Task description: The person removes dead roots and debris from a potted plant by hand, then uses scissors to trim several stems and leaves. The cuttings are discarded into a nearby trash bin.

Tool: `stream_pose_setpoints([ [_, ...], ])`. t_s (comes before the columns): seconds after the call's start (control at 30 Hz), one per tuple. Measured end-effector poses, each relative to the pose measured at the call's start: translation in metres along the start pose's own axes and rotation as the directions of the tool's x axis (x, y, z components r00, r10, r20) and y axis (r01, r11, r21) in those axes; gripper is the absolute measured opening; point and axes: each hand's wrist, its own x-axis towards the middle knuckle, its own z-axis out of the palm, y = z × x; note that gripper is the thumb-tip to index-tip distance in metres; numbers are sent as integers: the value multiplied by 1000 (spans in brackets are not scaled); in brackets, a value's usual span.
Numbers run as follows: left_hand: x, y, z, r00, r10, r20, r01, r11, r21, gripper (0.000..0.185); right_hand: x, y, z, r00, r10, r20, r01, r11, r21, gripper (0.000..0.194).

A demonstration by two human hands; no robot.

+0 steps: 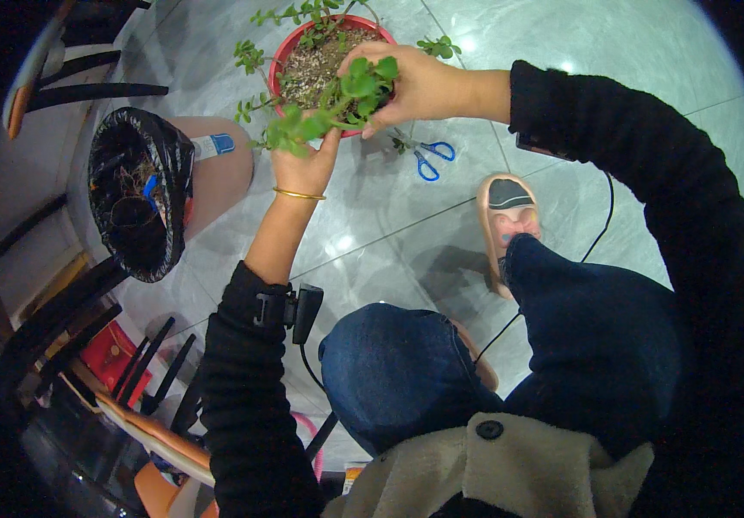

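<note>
A red round plant pot (pixel 275 78) filled with gritty soil stands on the floor at the top of the view, with leafy green stems hanging over its rim. Over the pot's lower right side, my right hand (pixel 414 84) curls around a leafy green plant (pixel 359 87); its fingertips are partly behind the leaves. My left hand (pixel 304 162), with a gold bangle at the wrist, is at the pot's near edge under a leafy stem (pixel 301 129), thumb raised against it. Leaves hide most of its fingers. Blue-handled scissors (pixel 435 158) lie on the floor right of the pot.
At the left stands a bin lined with a black bag (pixel 181 188), holding dry plant scraps and something blue. Dark chair legs (pixel 97 90) and a red item (pixel 113 356) are further left. The grey tiled floor (pixel 372 207) extends below the pot, towards my slippered foot (pixel 511 213). Thin black cables hang near both sleeves.
</note>
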Motion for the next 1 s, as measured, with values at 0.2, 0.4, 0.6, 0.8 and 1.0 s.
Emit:
stream_pose_setpoints([
  [0.2,-2,0,1,997,-81,3,81,994,-67,14,6,12,14,984,-122,-126,85,960,-266,44],
  [0.4,1,0,3,999,-27,-33,21,982,-187,13,9,18,-7,947,289,-141,-292,956,-7,36],
  [0.6,0,-5,4,1000,3,-31,-8,986,-166,12,12,21,-12,923,346,-171,-326,936,135,33],
  [0.8,2,1,-1,999,-1,49,9,986,-166,13,14,22,-13,938,303,-166,-283,949,137,31],
  [1.0,16,7,-1,969,190,159,-199,979,41,17,18,25,-13,947,287,-141,-258,947,193,36],
])
